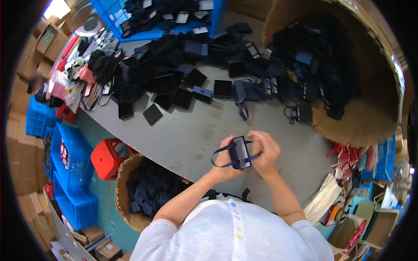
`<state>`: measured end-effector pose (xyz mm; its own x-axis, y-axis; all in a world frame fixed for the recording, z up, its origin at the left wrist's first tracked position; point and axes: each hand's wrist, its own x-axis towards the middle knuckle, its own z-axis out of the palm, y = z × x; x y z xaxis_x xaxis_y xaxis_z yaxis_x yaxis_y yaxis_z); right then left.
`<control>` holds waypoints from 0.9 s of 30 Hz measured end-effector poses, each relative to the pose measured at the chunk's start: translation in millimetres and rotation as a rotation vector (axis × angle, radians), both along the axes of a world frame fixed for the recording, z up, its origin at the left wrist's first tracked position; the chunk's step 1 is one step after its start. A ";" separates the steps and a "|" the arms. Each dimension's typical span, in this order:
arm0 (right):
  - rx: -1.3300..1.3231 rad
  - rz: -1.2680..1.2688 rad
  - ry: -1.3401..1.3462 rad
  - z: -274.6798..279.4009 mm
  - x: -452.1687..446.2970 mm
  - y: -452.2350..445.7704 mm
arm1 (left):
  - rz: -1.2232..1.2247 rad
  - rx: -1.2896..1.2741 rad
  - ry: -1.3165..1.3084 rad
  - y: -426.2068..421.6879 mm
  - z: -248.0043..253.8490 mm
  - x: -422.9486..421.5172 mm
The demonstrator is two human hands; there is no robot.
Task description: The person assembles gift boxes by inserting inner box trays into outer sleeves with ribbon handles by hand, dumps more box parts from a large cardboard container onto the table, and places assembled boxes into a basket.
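A small dark-blue paper gift bag (pixel 239 153) with ribbon handles is held in front of my chest, its open top facing up and a pale inside showing. My left hand (pixel 223 160) is closed around the bag's left side, where one ribbon loop hangs out over the fingers. On the other side, my right hand (pixel 266 151) has its fingers curled at the bag's edge by the second ribbon; the exact fingertip contact is partly hidden. Beyond the hands, several black box parts (pixel 182 98) and a small dark bag (pixel 298 113) lie on the grey table (pixel 183 139).
A large cardboard drum (pixel 374 104) of dark bags lies at the right. A blue crate (pixel 114 19) stands at the back. Below the table's left edge are a carton (pixel 123 195) of dark items, a red stool (pixel 106 158) and blue crates (pixel 74 174).
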<state>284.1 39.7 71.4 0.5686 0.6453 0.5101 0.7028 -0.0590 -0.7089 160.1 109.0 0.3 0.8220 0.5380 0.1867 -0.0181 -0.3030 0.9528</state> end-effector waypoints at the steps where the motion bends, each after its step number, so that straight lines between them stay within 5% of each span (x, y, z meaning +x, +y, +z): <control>1: 0.145 -0.073 0.018 -1.0 2.2 3.5 | 0.031 -0.064 -0.029 -1.4 -6.6 -1.1; 4: 0.187 -0.137 0.210 -16.9 18.9 5.4 | 0.055 -0.288 -0.091 3.6 -6.4 -2.0; 6: -0.012 0.083 1.288 -44.4 30.2 7.9 | 0.050 -0.332 -0.246 5.8 -8.6 2.9; 7: -0.251 0.224 1.465 -71.2 36.2 0.4 | 0.024 -0.228 -0.224 9.5 -8.4 6.7; 8: -0.272 0.377 1.400 -79.9 30.0 -0.7 | -0.003 -0.122 -0.204 15.3 -7.1 11.9; 10: -0.111 0.571 1.776 -108.0 45.6 -23.7 | -0.160 0.195 -0.155 53.3 1.9 12.6; 11: -0.119 0.568 1.768 -113.8 48.9 -27.1 | -0.121 0.367 -0.029 74.9 -8.5 16.7; 13: -0.134 0.034 1.637 -120.7 55.8 -29.9 | 0.039 0.576 0.107 134.2 -50.7 34.9; 17: -0.114 -0.147 1.553 -104.4 55.6 -36.8 | 0.234 0.981 0.447 233.7 -83.5 74.8; 20: -0.079 -0.137 1.519 -109.7 66.3 -50.9 | 0.100 0.520 0.583 239.5 -71.4 76.6; 23: -0.031 -0.179 1.577 -120.3 60.7 -64.0 | 0.195 0.328 0.407 197.0 -102.9 37.3; 27: -0.135 -0.328 1.594 -104.1 45.3 -48.1 | 0.157 0.094 0.678 132.2 -134.1 -26.2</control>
<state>329.3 -8.3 -32.6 0.5489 0.3862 -0.7413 -0.7484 -0.1681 -0.6416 133.9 241.2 -133.8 0.6876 0.6666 -0.2878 0.6213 -0.3351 0.7083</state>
